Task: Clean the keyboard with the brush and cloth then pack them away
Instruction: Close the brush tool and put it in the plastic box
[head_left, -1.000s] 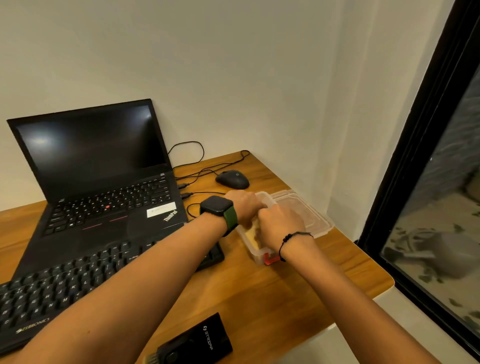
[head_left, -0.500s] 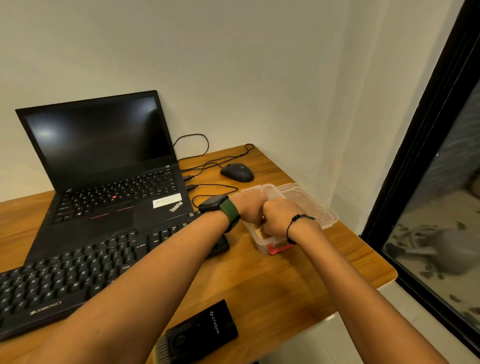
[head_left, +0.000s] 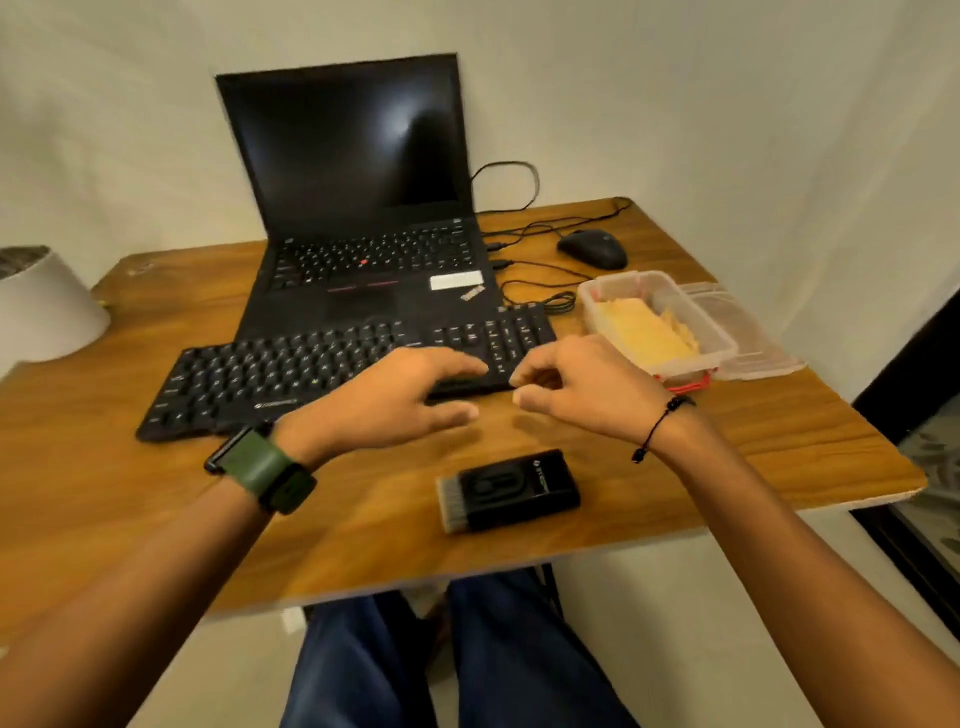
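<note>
Head view: both hands hovering empty over the desk edge of the keyboard

I am looking down at my left hand, which is reaching forward with its fingers stretched out and relaxed, holding nothing; the fingertips are lying over the near right part of the black keyboard. Whether they are actually touching the keys I cannot tell. My right hand is hanging just beside it, fingers loosely curled and thumb out, with nothing between them.

Just beyond the right hand, the clear plastic container is sitting open with the yellow cloth lying inside it. Its clear lid is lying further to the right of that hand, against the container's far side. Something red is showing at the container's near corner, close to the right wrist.

Nearer to me than both hands, between the two wrists, the black brush is lying flat on the wooden table, its bristles pointing toward the left hand's side.

Beyond the left hand, past the keyboard, the laptop is standing open with a dark screen. Beyond the right hand, behind the container, the mouse is resting with its cable trailing.
</note>
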